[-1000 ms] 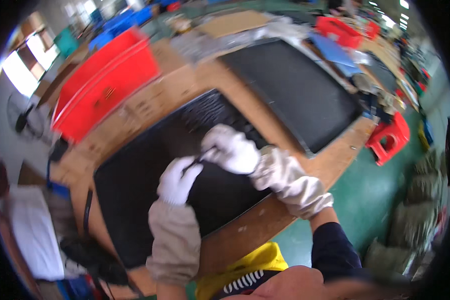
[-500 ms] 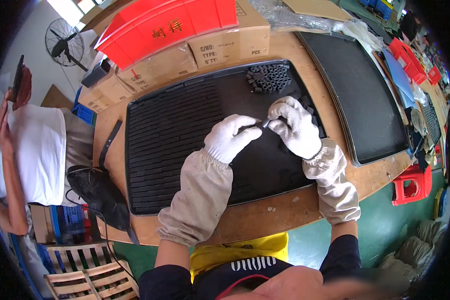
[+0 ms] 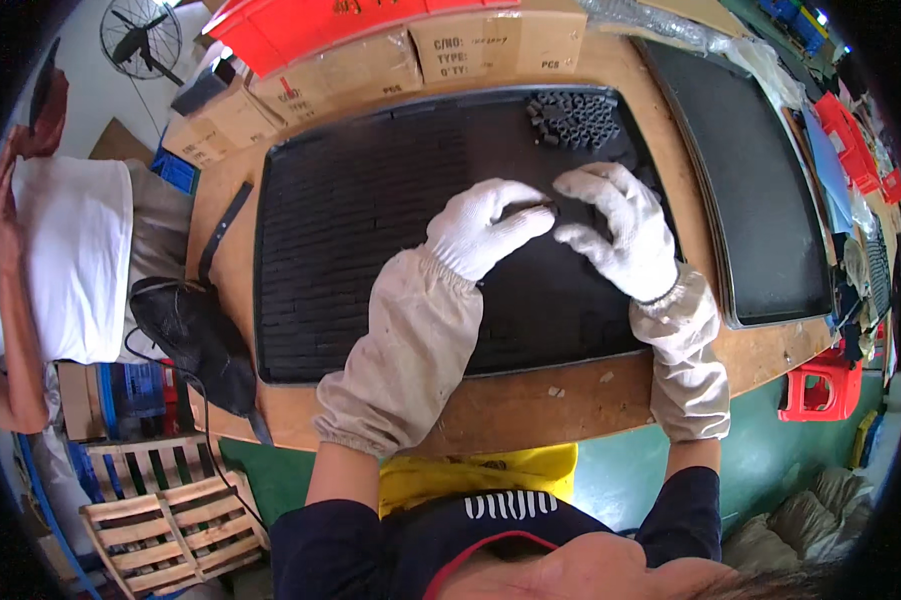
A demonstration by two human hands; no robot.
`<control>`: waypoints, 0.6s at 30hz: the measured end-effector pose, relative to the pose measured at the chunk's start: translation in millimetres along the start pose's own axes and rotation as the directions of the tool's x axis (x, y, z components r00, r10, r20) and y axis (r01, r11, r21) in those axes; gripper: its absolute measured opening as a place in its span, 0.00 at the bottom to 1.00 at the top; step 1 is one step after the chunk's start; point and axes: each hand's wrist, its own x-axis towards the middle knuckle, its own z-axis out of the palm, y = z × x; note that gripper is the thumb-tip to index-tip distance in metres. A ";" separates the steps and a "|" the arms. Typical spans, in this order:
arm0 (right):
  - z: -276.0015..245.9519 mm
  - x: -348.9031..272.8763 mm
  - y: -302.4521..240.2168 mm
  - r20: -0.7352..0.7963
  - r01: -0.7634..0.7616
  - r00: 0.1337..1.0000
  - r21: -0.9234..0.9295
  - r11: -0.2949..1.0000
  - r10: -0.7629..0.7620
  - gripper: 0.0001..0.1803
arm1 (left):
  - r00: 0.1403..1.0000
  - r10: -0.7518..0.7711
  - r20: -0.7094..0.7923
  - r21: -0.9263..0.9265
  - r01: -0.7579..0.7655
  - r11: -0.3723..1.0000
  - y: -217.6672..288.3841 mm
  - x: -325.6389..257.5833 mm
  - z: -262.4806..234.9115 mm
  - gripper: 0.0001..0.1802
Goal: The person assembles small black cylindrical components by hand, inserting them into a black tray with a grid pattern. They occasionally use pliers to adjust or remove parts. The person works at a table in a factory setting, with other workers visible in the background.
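My wooden desk (image 3: 530, 410) carries a large black ribbed plastic tray (image 3: 370, 250), its grooves packed with dark rows too fine to tell apart. A second black tray (image 3: 760, 200) lies just beside it on my right, its far end cut off by the frame's edge. Cardboard boxes (image 3: 470, 50) line the desk's back edge, under a red plastic bin (image 3: 300, 20) that is only partly in view. A cluster of small black cylindrical parts (image 3: 575, 118) sits in the big tray's far right corner. My left hand (image 3: 480, 228) and right hand (image 3: 615, 228), both in white knit gloves with beige sleeve covers, rest on the tray, fingers curled and fingertips meeting over a small dark piece I cannot make out.
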 end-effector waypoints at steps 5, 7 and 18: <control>5.6 -3.2 6.1 0.079 0.016 0.997 0.156 0.988 -0.028 0.15 | 1.000 0.000 -0.008 -0.073 0.000 0.997 11.5 -2.3 -5.1 0.23; 8.0 -8.2 3.8 0.177 -0.034 0.984 0.179 0.983 0.002 0.15 | 0.998 0.027 -0.055 -0.253 -0.040 0.967 12.8 -0.4 -11.0 0.27; 43.5 -30.1 -29.5 0.686 -0.070 0.727 0.126 0.990 -0.036 0.16 | 0.994 0.038 -0.099 -0.505 -0.083 0.859 13.2 2.6 -15.3 0.22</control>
